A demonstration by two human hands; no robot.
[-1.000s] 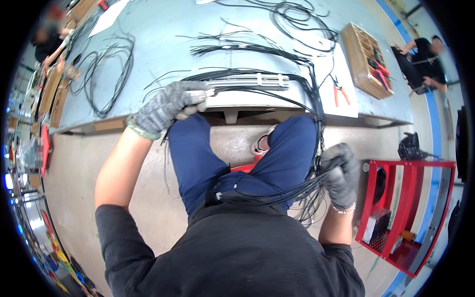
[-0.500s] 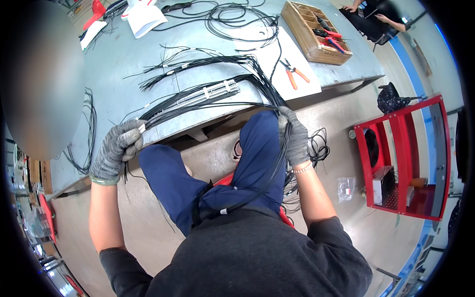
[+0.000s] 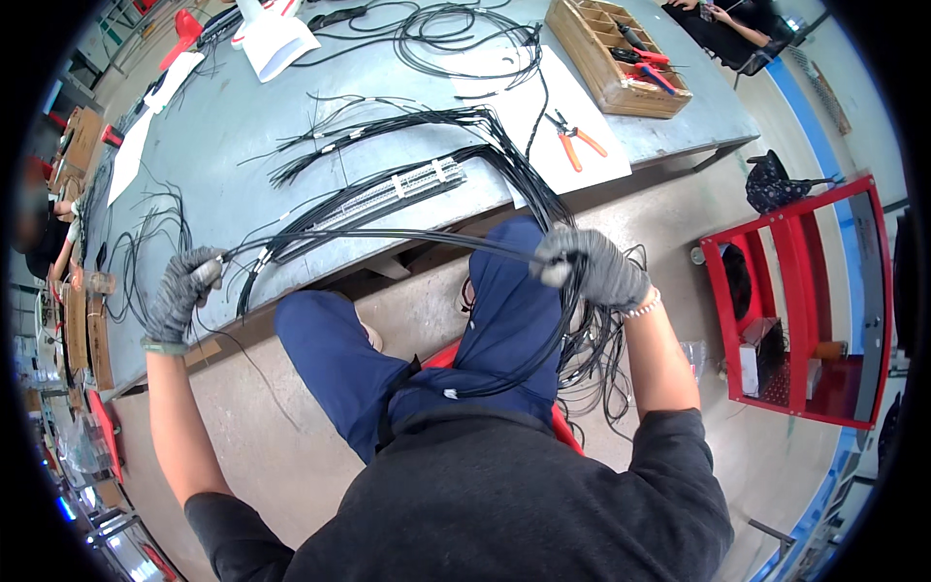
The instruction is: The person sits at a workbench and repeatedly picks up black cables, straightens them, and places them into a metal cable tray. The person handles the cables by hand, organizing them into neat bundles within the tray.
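A seated worker's gloved left hand (image 3: 182, 291) and right hand (image 3: 592, 267) each close their fingers around a bundle of black wires (image 3: 388, 236), stretched taut across mid-frame, apparently to straighten the strands. More wires lie fanned on the grey counter (image 3: 252, 116) above; orange pliers (image 3: 574, 134) and a wooden tool tray (image 3: 601, 48) sit upper right.
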